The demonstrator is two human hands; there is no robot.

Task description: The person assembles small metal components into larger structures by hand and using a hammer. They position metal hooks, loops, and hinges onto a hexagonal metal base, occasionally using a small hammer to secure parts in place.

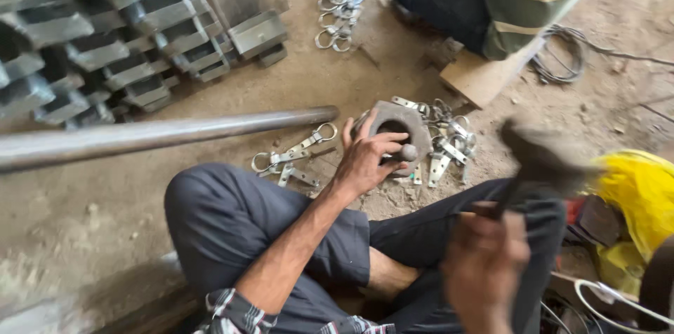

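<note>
Left hand (365, 158) steadies metal block (401, 127) on dusty dirt floor (105, 201); right hand (484, 264) grips hammer (540, 158).

The person wears dark grey trousers (232, 222) of a plain, thin cloth, creased at the knees and rolled or riding up so that a strip of bare leg (390, 274) shows between the folds. At the bottom edge a checked shirt (232, 309) comes into view, its pattern in dark, white and reddish lines, with a cuff or hem bunched up in folds. Both forearms are bare: no sleeves reach them, and no watch, band or glove shows on either wrist. The left hand (365, 158) is sharp and bare, with no ring to be seen. The right hand (484, 264) is blurred, so its details cannot be told.
</note>
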